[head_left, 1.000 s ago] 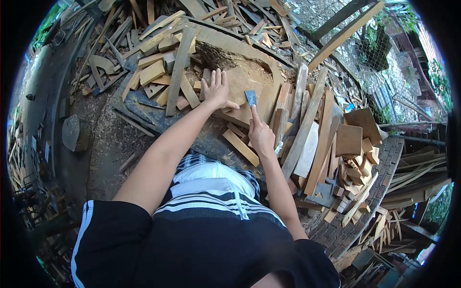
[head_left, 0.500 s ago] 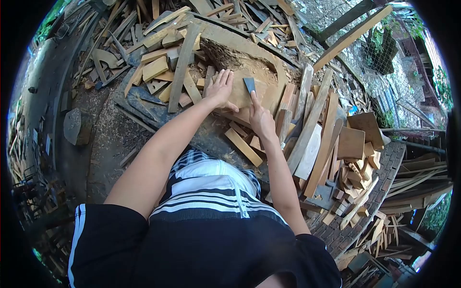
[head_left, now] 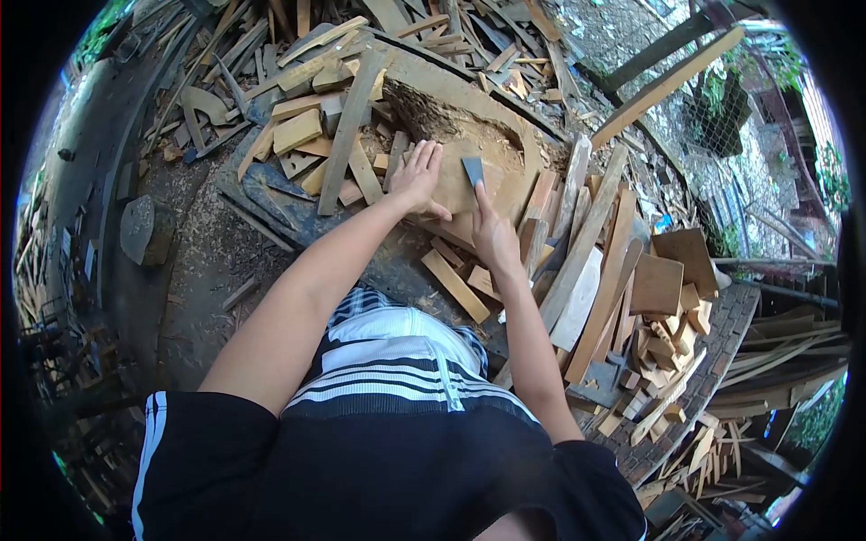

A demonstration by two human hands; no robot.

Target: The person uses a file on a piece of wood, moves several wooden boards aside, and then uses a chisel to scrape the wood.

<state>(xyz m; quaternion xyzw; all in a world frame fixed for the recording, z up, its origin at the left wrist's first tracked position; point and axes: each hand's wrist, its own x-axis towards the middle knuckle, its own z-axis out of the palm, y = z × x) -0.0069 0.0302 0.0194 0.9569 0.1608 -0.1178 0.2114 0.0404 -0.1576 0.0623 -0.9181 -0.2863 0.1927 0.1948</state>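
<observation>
My left hand (head_left: 418, 183) lies flat on a pale brown wooden board (head_left: 457, 191), fingers stretched forward and the thumb out to the side. To its right, my right hand (head_left: 495, 236) is wrapped round the handle of a scraper (head_left: 473, 169), with the index finger laid along the tool toward its wide, dark blade. The blade rests over the board and points away from me. The handle is hidden inside the hand. Just beyond the board is a large slab of wood with a rough, hollowed edge (head_left: 433, 110).
Loose wood blocks (head_left: 296, 132) and a long plank (head_left: 350, 133) lie to the left. Long boards (head_left: 606, 275) lean on the right beside a heap of offcuts (head_left: 663, 352). A stump (head_left: 147, 230) stands on the ground at far left. Scrap wood is piled behind.
The view has shifted slightly, so everything appears a little lower. Both hands keep nearly the same place on the board, the scraper still in the right one.
</observation>
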